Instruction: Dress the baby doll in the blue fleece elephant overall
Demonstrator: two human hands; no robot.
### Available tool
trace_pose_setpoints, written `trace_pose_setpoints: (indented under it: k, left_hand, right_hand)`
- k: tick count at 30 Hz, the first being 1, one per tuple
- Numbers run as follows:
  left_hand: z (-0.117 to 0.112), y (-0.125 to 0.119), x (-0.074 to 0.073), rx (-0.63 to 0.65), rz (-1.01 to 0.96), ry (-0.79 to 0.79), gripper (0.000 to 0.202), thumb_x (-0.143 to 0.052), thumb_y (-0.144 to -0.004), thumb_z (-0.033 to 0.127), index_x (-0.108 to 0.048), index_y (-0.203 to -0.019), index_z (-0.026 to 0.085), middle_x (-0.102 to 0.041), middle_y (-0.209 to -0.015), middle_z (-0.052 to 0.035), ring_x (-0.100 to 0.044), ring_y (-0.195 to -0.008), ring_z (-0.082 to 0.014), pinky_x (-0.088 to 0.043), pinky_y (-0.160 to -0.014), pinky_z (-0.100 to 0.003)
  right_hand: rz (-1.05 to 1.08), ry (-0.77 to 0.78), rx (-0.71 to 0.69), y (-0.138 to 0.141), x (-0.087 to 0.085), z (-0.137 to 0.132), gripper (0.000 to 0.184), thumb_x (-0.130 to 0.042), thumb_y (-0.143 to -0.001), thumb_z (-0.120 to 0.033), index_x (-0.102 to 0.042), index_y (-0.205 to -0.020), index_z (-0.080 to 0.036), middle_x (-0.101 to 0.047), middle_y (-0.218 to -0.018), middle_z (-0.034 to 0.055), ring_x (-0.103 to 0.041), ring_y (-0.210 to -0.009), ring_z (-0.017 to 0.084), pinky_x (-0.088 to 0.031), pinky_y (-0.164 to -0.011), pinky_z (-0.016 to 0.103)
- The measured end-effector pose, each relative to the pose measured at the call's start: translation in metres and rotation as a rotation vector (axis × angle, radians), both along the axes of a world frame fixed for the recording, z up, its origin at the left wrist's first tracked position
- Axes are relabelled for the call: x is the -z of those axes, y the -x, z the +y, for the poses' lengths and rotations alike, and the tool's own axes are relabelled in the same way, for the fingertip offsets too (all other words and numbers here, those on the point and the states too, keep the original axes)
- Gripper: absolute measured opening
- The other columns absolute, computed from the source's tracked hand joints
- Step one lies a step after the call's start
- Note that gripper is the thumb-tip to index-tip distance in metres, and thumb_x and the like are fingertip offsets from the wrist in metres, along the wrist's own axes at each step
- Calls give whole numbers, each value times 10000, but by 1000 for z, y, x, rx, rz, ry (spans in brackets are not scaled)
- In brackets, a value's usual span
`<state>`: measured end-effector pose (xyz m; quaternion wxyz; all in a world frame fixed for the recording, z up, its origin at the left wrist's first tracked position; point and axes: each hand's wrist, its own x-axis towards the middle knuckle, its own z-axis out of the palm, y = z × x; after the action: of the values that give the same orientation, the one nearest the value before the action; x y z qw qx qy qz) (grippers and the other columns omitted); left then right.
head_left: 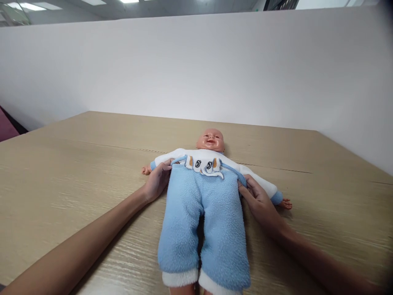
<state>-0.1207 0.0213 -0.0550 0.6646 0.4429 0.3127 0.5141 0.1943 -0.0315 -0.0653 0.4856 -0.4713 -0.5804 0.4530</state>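
Note:
A baby doll (211,140) lies on its back on the table, head away from me and arms spread. It wears a white long-sleeved top (258,180) with blue cuffs and fluffy light blue overalls (184,213) with white hems. An elephant face with orange ears is on the bib (204,164). My left hand (158,180) grips the overalls at the left side of the waist, by the blue strap (178,160). On the other side, my right hand (256,196) pinches the right strap (235,170) near the waist. Both hands are closed on the cloth.
The wooden table (76,172) spreads around the doll, with seams across its top. Behind it stands a white partition (196,69). Something pink (7,125) shows past the table's left edge.

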Motion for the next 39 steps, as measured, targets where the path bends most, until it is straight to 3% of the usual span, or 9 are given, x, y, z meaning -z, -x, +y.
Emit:
trace_pose_setpoints:
  k: [7, 13, 20, 23, 26, 30, 32, 35, 39]
  left_hand:
    - [-5, 3, 0, -166, 328, -272, 327, -679, -983, 501, -609, -907, 191, -506, -843, 11, -419, -786, -162, -357, -743, -280]
    - [-5, 0, -1, -293, 418, -426, 362, -643, -1031, 554, -627, -958, 200, -588, -927, -3, -516, -888, -166, -418, -835, -268]
    - [-3, 2, 5, -412, 535, -477, 265, -610, -1073, 476, -633, -1080, 212, -694, -1037, -37, -632, -998, -188, -462, -898, -303]
    - [-3, 4, 6, -499, 660, -526, 238, -605, -1081, 446, -637, -1124, 215, -712, -1078, -53, -643, -1012, -199, -465, -918, -336]
    - [-3, 5, 8, -554, 730, -576, 211, -600, -1087, 421, -642, -1124, 217, -712, -1073, -50, -639, -996, -199, -467, -929, -351]
    - [-3, 4, 9, -581, 707, -634, 148, -611, -1088, 364, -632, -1141, 227, -698, -1090, -29, -633, -986, -175, -478, -933, -327]
    - [-4, 3, 9, -595, 707, -660, 121, -609, -1091, 333, -630, -1148, 229, -694, -1094, -23, -626, -980, -164, -480, -930, -312]
    - [-6, 2, 9, -615, 719, -705, 104, -592, -1098, 303, -635, -1163, 233, -697, -1079, -18, -616, -957, -157, -483, -905, -303]
    - [-5, 1, 8, -613, 723, -701, 93, -588, -1101, 295, -646, -1151, 241, -704, -1041, -12, -613, -910, -155, -480, -844, -299]
  right_hand:
    - [6, -28, -24, -5, -10, -6, 253, -663, -1020, -512, -639, -933, -276, -553, -899, -11, -517, -872, 204, -455, -824, 293]
    - [125, 72, 0, -4, -17, 7, 299, -751, -942, -525, -600, -945, -267, -498, -852, -31, -456, -799, 178, -414, -766, 284]
    - [135, 109, 13, 19, -50, 48, 378, -739, -903, -546, -536, -785, -250, -453, -680, -44, -347, -591, 149, -277, -533, 297]
    - [-27, 13, -4, 35, -68, 68, 305, -666, -946, -511, -580, -820, -247, -549, -725, -29, -425, -608, 152, -331, -567, 302]
    - [-377, -185, -39, 55, -82, 90, 309, -592, -1004, -514, -680, -902, -237, -701, -902, 15, -606, -802, 196, -454, -769, 336]
    - [-803, -368, -185, 90, -93, 122, 202, -623, -1013, -387, -719, -972, -214, -785, -1035, 75, -703, -987, 266, -496, -916, 396]
    - [-954, -439, -365, 109, -96, 137, 153, -645, -1003, -304, -722, -1080, -196, -788, -1159, 113, -712, -1084, 292, -511, -966, 411]
    - [-1073, -491, -706, 137, -96, 156, 314, -646, -965, -144, -682, -1271, -208, -733, -1371, 116, -681, -1246, 285, -518, -1020, 377]
    - [-1140, -512, -861, 167, -91, 170, 212, -665, -966, -171, -720, -1161, -232, -778, -1264, 82, -725, -1133, 273, -524, -894, 328]
